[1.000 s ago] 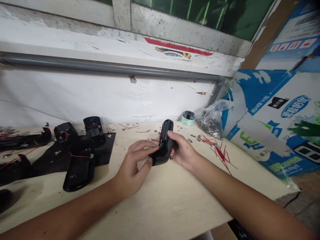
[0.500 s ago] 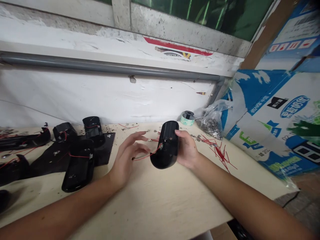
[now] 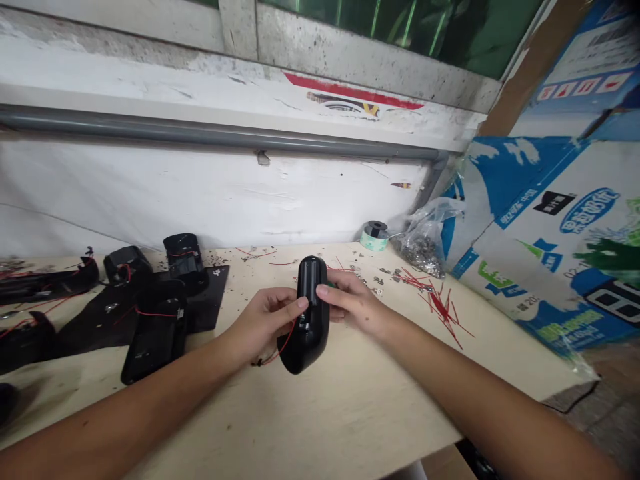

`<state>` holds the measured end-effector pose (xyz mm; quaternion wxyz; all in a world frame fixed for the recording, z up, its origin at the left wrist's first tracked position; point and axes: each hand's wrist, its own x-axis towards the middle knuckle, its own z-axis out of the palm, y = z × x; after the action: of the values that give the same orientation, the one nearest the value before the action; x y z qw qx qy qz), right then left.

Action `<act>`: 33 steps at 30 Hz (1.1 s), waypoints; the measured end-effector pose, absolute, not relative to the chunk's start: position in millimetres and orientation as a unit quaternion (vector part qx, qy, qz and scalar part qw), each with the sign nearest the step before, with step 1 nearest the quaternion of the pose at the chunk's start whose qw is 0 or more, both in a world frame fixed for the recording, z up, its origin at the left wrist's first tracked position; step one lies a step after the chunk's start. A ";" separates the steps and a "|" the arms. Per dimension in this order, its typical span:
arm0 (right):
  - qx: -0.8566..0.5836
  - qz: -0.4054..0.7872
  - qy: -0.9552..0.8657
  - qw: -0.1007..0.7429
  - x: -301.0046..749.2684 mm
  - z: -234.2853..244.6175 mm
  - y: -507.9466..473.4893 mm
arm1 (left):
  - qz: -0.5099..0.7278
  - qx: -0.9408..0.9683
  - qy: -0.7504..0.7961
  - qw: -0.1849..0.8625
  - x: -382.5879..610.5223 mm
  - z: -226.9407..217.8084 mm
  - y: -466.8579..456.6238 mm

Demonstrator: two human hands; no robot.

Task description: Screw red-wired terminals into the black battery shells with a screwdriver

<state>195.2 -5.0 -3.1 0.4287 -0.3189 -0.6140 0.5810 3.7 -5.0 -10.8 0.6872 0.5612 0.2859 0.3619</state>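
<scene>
Both my hands hold a black plastic casing (image 3: 306, 320) upright above the light wooden tabletop (image 3: 320, 407). It has a long recess in its upper face. My left hand (image 3: 265, 320) grips its left side, and my right hand (image 3: 350, 300) presses its fingers against the right side. A thin red wire (image 3: 285, 348) curves out of the casing near my left hand, and its end lies by the heel of that hand. The casing's underside is hidden.
Several similar black casings with red wires (image 3: 155, 333) lie on and around a flat black plate (image 3: 213, 287) to the left. Loose red wires (image 3: 443, 310), small metal bits, a tape roll (image 3: 374, 236) and a plastic bag of metal parts (image 3: 425, 243) lie to the right. Printed cardboard (image 3: 545, 247) stands beyond them.
My left hand has closed from apart fingers onto the casing. The casing has shifted left and down and now stands narrower and more upright between both hands.
</scene>
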 end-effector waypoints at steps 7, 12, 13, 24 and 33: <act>-0.541 0.158 -0.701 0.437 216.2 0.1 9.8 | 0.498 0.455 0.358 0.646 4.0 -19.1 0.2; -0.628 0.080 -0.739 0.228 217.9 0.3 4.5 | 0.536 0.407 0.387 0.631 5.4 -16.6 2.3; -0.630 0.066 -0.743 0.215 217.0 -0.1 3.1 | 0.537 0.401 0.389 0.632 5.7 -16.1 2.8; -0.620 0.037 -0.763 0.179 216.1 -1.8 3.3 | 0.535 0.411 0.392 0.625 7.4 -18.3 5.6; -0.630 0.087 -0.683 0.359 217.3 6.9 7.8 | 0.498 0.479 0.392 0.608 5.8 -23.7 5.1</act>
<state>217.3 7.8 6.9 0.3589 -0.6303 -0.6829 0.0871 5.8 5.1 -23.7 0.6078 0.4791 0.3917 0.4977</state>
